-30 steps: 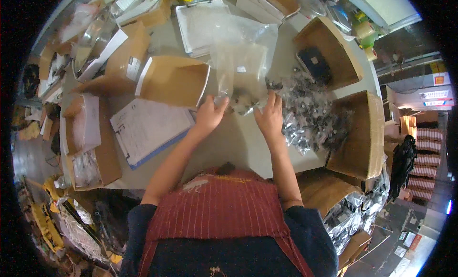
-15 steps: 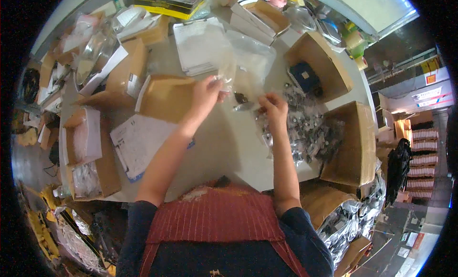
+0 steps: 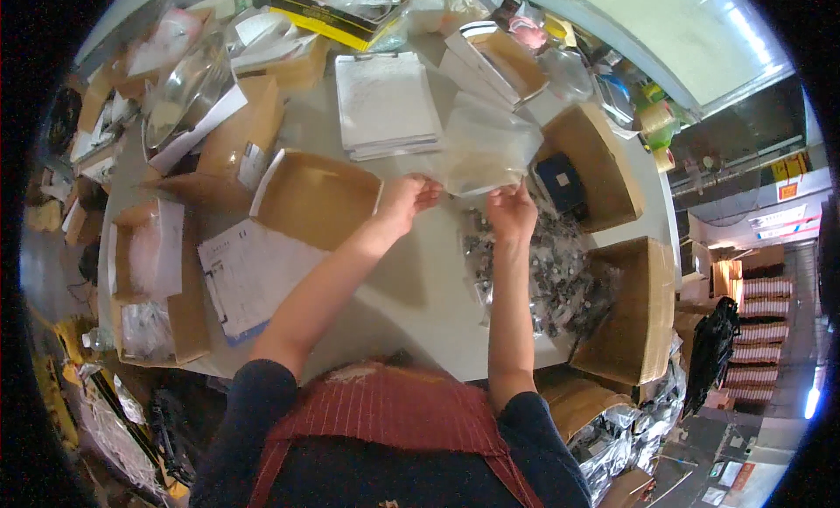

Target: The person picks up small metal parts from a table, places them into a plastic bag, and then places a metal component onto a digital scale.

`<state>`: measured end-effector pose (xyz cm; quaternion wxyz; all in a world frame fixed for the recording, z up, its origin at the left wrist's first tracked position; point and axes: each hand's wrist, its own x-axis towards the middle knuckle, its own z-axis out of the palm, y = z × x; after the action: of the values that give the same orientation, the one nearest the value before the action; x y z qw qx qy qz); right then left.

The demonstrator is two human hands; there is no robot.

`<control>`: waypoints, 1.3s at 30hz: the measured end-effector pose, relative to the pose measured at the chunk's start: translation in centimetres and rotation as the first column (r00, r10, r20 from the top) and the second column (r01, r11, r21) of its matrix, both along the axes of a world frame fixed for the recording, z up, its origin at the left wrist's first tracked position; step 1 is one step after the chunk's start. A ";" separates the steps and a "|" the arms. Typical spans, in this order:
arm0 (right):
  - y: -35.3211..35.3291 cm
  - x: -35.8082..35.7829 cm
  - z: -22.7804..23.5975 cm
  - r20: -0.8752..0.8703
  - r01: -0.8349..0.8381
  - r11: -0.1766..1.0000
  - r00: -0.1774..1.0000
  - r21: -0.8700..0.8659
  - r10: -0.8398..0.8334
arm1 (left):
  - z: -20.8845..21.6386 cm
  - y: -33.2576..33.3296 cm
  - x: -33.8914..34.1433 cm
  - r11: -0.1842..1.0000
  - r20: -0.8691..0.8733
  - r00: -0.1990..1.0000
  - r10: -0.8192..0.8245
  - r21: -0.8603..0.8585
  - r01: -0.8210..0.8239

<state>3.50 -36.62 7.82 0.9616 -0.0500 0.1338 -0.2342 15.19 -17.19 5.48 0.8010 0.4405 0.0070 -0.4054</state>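
Note:
A clear plastic bag (image 3: pixel 486 145) lies over the far middle of the table, its near edge between my two hands. My right hand (image 3: pixel 512 215) is closed, pinching the bag's near right corner between thumb and fingers. My left hand (image 3: pixel 409 202) is beside the bag's near left corner, fingers apart and slightly bent, with nothing visible in them. A spread of small dark parts in clear packets (image 3: pixel 551 276) lies under and to the right of my right wrist. Whatever is inside the bag is too blurred to make out.
An open cardboard tray (image 3: pixel 315 197) and a clipboard with papers (image 3: pixel 254 267) lie left. A paper stack (image 3: pixel 385 105) is beyond my left hand. Cardboard boxes (image 3: pixel 634 307) edge the right side, one holding a dark blue item (image 3: pixel 560 182). More cartons (image 3: pixel 149 254) stand far left.
The clear bag has come nearer, between my hands, and my right hand now grips its corner. My left hand has moved lower and let go of a clear piece of plastic. Small packets between my hands have gone from sight.

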 end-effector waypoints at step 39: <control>3.7 -6.5 1.9 -0.407 -0.003 0.928 0.899 -0.372 -0.161 | 2.1 -4.3 -4.8 0.861 0.826 0.364 -0.430 0.497 -0.110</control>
<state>-3.04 -32.87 9.76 0.8715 -0.2719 0.2991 -0.2775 10.35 -21.53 7.56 0.4874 0.7682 -0.3849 -0.1552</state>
